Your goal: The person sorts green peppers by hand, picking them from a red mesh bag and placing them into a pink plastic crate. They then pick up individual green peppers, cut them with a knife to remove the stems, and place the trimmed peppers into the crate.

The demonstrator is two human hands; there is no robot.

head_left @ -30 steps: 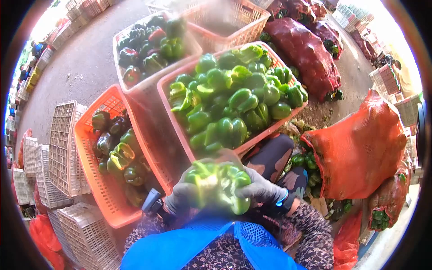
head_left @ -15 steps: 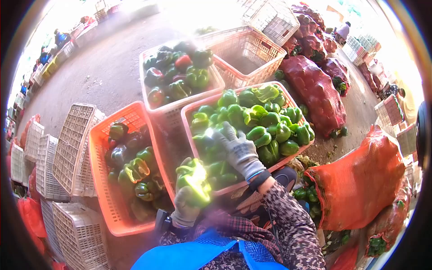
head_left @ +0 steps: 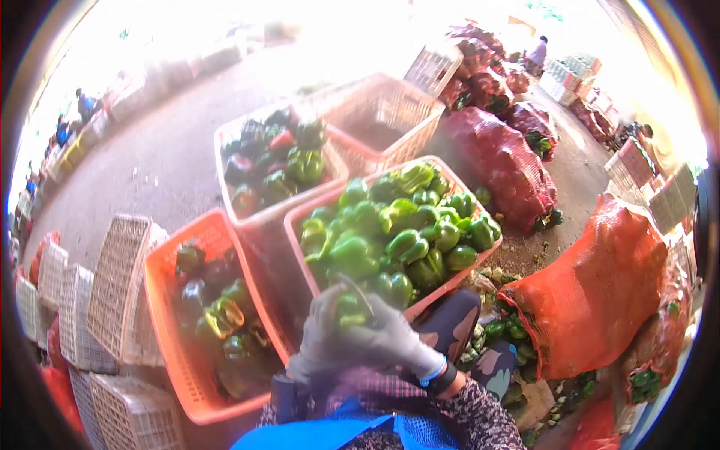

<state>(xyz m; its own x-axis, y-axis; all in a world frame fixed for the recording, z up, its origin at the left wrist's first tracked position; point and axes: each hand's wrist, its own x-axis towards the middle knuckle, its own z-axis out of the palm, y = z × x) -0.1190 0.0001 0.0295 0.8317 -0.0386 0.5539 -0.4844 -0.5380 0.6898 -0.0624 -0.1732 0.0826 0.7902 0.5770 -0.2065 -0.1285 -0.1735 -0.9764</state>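
My two hands, in grey work gloves, are together above the near edge of a pink crate (head_left: 294,247) heaped with green bell peppers (head_left: 405,244). Partly covered by the gloves, a green bell pepper (head_left: 350,309) sits between them. My left hand (head_left: 315,341) is closed on its left side. From the right, my right hand (head_left: 394,337) bends around the same pepper, its fingers blurred and partly hidden. A thin, dark curved thing (head_left: 357,291) crosses just above the pepper; its kind is not clear.
To the left stands an orange crate (head_left: 166,319) with darker and split peppers. Behind are a white crate (head_left: 225,161) of mixed peppers and a pale crate (head_left: 424,124). Red mesh sacks (head_left: 592,292) lie on the right; stacked crates (head_left: 120,289) stand far left.
My right hand has left the pepper heap and come back to meet my left hand. The pepper in my left hand is now between both gloves. The whole view has shifted slightly.
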